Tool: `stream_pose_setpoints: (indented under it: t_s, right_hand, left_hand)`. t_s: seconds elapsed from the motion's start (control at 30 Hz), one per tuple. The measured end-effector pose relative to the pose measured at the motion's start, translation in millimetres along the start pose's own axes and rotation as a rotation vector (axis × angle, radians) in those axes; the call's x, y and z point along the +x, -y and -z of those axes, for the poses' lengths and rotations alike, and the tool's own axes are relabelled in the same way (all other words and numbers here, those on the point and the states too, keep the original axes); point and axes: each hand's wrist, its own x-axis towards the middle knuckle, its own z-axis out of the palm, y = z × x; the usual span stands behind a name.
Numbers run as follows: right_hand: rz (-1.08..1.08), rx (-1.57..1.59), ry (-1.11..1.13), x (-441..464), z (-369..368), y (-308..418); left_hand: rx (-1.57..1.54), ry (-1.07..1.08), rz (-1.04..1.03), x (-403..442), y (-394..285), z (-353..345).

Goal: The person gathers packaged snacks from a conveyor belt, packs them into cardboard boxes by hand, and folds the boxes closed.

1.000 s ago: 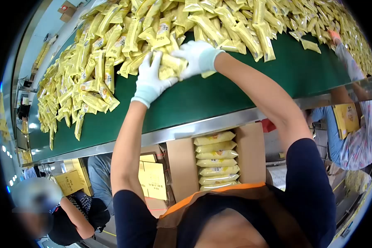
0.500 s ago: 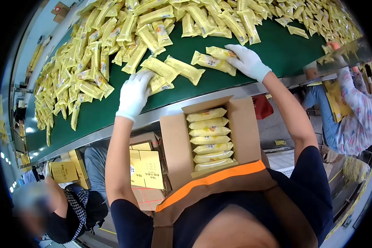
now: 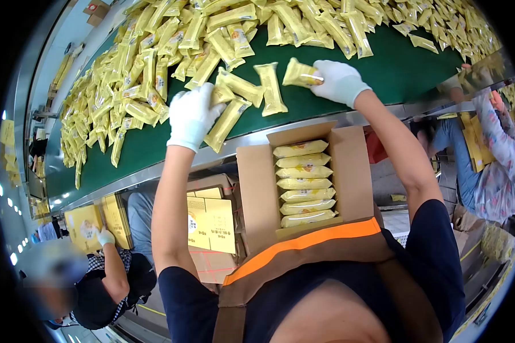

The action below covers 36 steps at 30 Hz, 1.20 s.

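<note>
My left hand (image 3: 192, 118), in a white glove, has its fingers closed on a yellow wrapped packet (image 3: 221, 94) at the near side of the green belt (image 3: 154, 150). Just past its fingertips lie a slanted packet (image 3: 229, 123) and another packet (image 3: 243, 88). A single packet (image 3: 270, 89) lies between my two hands. Also gloved, my right hand (image 3: 340, 83) pinches one end of a tilted packet (image 3: 301, 74). Below the belt edge, in front of my body, stands an open cardboard box (image 3: 351, 166) holding a row of several packets (image 3: 305, 172).
A large heap of packets (image 3: 171, 34) covers the far side of the belt. Yellow printed cartons (image 3: 212, 224) lie left of the box. A co-worker (image 3: 106, 274) at lower left touches yellow cartons (image 3: 86, 227); another person (image 3: 495, 166) is at the right.
The packets between my hands have been shifted and turned. My right hand, earlier at two packets, now holds one tilted up. The co-worker's gloved hand has come onto a carton.
</note>
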Motion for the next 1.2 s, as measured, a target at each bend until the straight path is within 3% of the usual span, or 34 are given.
stream_pose_setpoints:
  t_s: [0.07, 0.1, 0.17, 0.3, 0.37, 0.47, 0.6, 0.73, 0.87, 0.9, 0.97, 1.1, 1.2]
  right_hand:
    - [-0.015, -0.099, -0.066, 1.4, 0.8, -12.6]
    - [-0.021, -0.101, -0.076, 0.3, -3.4, -16.2]
    - [-0.044, -0.107, -0.093, -8.9, -7.7, -20.4]
    - [0.034, -0.025, -0.32, -16.6, -32.0, -13.4]
    - [0.134, -0.146, -0.28, -24.6, -34.6, -11.9]
    - [0.331, -0.127, -0.118, -33.3, -19.6, -18.6]
    - [0.32, -0.094, 0.002, -27.7, -5.1, -44.1]
    - [0.413, -0.206, -0.39, -34.4, 6.0, -44.7]
    - [0.215, -0.089, 0.005, -18.6, -3.3, -61.9]
    - [0.333, 0.225, 0.051, -6.3, -3.0, -70.1]
    - [0.358, 0.319, 0.268, 9.5, 24.9, -34.8]
    - [0.77, 0.041, 0.311, 47.7, 33.9, 44.0]
    - [1.019, -0.141, 0.033, 65.1, 8.4, 53.3]
  left_hand:
    - [-0.088, 0.128, 0.026, -7.1, -2.6, -24.3]
    - [-0.264, 0.013, 0.06, -18.8, -4.3, -50.9]
    - [-0.312, 0.007, 0.083, -21.0, -11.8, -49.8]
    - [-0.144, 0.068, 0.066, -13.5, -16.6, -36.3]
    - [-0.009, 0.027, 0.057, -15.0, -8.2, -31.9]
    - [-0.194, 0.077, 0.205, -33.2, 4.5, -42.8]
    - [-0.196, 0.095, 0.274, -43.8, 1.3, -44.0]
    - [0.026, -0.115, 0.151, -43.3, 9.3, -49.9]
    - [0.13, 0.032, 0.232, -34.0, 9.7, -50.8]
    - [0.132, 0.039, 0.24, -35.3, 7.2, -49.4]
    - [0.059, 0.116, 0.281, -34.0, 5.7, -45.3]
    - [-0.357, 0.176, 0.267, -35.2, 37.3, -58.8]
    - [-0.678, 0.317, 0.316, -30.0, 60.2, -47.4]
